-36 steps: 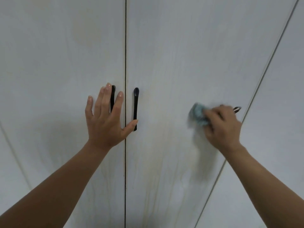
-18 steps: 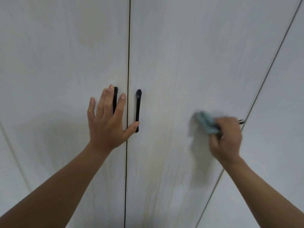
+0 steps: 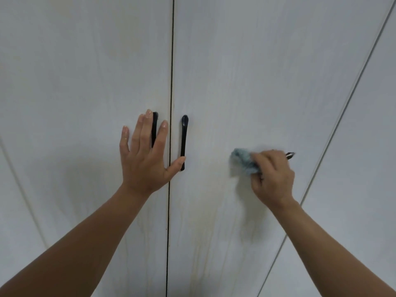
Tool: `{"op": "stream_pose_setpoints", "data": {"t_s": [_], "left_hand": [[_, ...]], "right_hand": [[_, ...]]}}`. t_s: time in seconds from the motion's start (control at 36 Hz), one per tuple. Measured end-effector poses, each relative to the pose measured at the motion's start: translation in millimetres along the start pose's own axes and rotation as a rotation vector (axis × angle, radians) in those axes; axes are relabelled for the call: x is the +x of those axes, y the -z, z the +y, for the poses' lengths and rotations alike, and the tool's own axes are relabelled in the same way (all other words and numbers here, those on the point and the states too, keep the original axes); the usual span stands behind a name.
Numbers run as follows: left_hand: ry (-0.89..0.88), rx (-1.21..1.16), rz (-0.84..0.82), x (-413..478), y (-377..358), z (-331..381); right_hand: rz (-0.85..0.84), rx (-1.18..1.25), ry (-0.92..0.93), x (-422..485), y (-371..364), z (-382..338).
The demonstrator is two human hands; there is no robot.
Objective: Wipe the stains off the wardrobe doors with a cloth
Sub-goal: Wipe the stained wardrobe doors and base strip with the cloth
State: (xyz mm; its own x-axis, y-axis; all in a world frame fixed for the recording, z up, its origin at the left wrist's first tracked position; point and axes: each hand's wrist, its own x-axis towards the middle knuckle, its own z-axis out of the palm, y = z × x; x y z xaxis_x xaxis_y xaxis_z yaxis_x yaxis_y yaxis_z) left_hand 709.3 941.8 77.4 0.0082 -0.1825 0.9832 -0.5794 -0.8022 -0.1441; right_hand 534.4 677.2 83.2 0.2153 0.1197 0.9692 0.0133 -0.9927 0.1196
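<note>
Two pale grey wardrobe doors fill the view, the left door (image 3: 75, 93) and the right door (image 3: 257, 82), split by a dark vertical gap. My left hand (image 3: 145, 159) lies flat with spread fingers on the left door, partly covering its black handle (image 3: 154, 127); the thumb reaches the right door's black handle (image 3: 183, 142). My right hand (image 3: 273, 174) grips a bunched blue-grey cloth (image 3: 244, 160) and presses it against the right door. Faint yellowish drip stains (image 3: 203, 254) run down the lower part of both doors, and a pale brownish patch (image 3: 120, 46) sits high on the left door.
A third door panel (image 3: 364, 168) lies to the right, beyond a slanted gap. A small dark handle tip (image 3: 289, 155) pokes out behind my right hand. Another panel edge (image 3: 12, 179) shows at the far left.
My right hand has rubbed the cloth down and back up and slightly left on the right door. My left hand has stayed flat on the left door.
</note>
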Motion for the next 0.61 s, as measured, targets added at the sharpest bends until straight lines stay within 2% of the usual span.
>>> {"op": "stream_pose_setpoints", "data": {"t_s": [0.06,0.14,0.17,0.22,0.31,0.36,0.42,0.47,0.53,0.61], "left_hand": [[0.007,-0.005,0.000,0,0,1],[0.013,-0.004,-0.005,-1,-2,1],[0.014,-0.005,-0.009,-1,-2,1],[0.015,-0.010,-0.012,-2,-1,1],[0.010,-0.015,-0.015,-1,0,0],[0.010,-0.013,-0.019,-2,0,0],[0.007,-0.011,-0.023,-2,0,0],[0.000,-0.009,-0.021,-2,0,-1],[0.001,-0.009,-0.019,-2,-1,-1],[0.011,-0.019,-0.024,-1,-1,0]], "right_hand": [[0.147,0.047,-0.178,21,8,5],[0.405,0.171,-0.581,59,15,4],[0.453,0.186,-0.666,68,15,3],[0.473,0.166,-0.718,73,10,-4],[0.373,0.087,-0.579,52,-6,-21],[0.210,0.004,-0.343,23,-16,-26],[0.053,-0.051,-0.024,-3,-20,-20],[-0.043,-0.053,0.182,-10,-16,-10],[-0.079,-0.035,0.228,0,-8,-2],[0.012,-0.031,0.052,39,4,-1]]}}
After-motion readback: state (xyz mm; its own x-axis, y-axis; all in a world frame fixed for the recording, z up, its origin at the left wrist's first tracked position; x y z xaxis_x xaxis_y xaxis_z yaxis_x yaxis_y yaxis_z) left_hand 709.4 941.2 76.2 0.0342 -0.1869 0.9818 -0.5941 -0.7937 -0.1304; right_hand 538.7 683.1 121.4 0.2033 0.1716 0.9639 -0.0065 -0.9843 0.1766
